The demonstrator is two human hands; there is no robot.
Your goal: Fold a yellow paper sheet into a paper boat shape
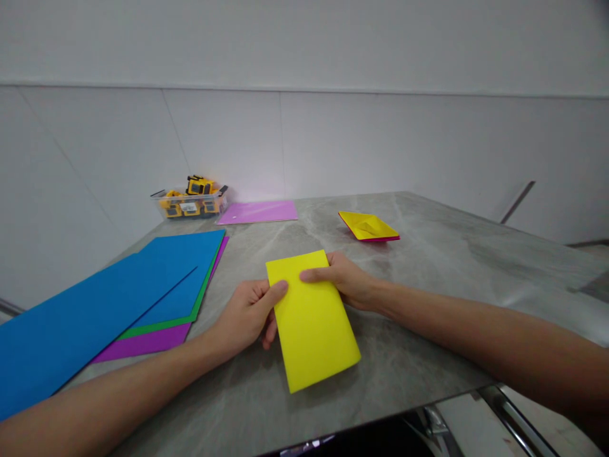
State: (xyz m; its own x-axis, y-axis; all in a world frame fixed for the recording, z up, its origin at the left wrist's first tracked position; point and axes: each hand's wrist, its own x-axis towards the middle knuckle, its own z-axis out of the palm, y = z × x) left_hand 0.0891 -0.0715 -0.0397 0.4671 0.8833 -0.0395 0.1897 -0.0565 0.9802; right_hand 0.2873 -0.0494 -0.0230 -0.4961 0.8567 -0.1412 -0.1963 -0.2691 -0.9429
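Grey marbled counter (pixel 266 244); yellow paper (pixel 316 330) over its near part, long axis near-to-far, near end angled right. Left hand (pixel 252 311) and right hand (pixel 346 279) both grip its far half. White label (pixel 189 207) on clear bin (pixel 222 203) unreadable.

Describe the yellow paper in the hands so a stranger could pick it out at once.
Start with the gray marbled table. Near its front edge, the left hand and right hand hold the yellow paper. The yellow folded shape farther back is red-edged and dished; only this one is plain, rectangular and held.
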